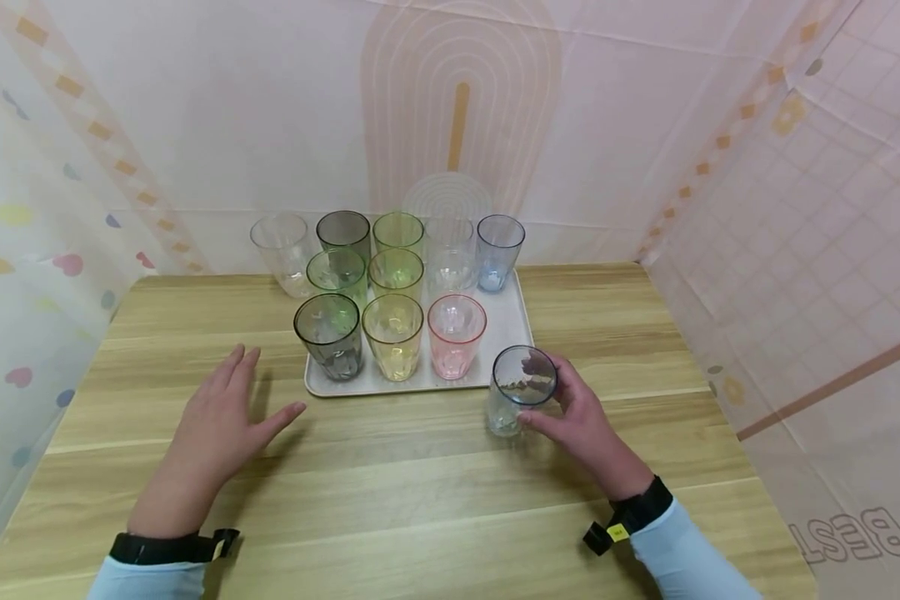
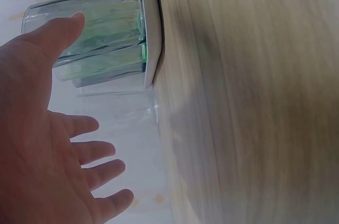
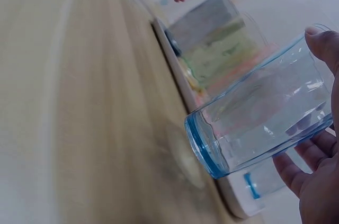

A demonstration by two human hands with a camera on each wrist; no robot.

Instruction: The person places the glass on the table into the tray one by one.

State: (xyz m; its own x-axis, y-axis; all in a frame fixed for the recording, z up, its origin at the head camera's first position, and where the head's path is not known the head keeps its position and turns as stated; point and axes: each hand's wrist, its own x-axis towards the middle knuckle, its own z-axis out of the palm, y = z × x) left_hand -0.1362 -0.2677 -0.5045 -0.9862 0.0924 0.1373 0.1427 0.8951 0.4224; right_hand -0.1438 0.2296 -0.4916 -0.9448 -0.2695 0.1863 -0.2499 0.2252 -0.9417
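Observation:
My right hand grips a pale blue clear cup, held tilted just above the wooden table, off the tray's front right corner. In the right wrist view the blue cup hangs a little over the wood with my fingers wrapped round it. My left hand hovers open and flat over the table, left of the white tray. The left wrist view has my spread left hand beside the tray edge. The tray carries several coloured cups, among them grey, yellow and pink.
One clear cup stands on the table just left of the tray's back corner. Patterned cloth walls close in the table at the back and both sides. Bare wood stretches along the front of the table.

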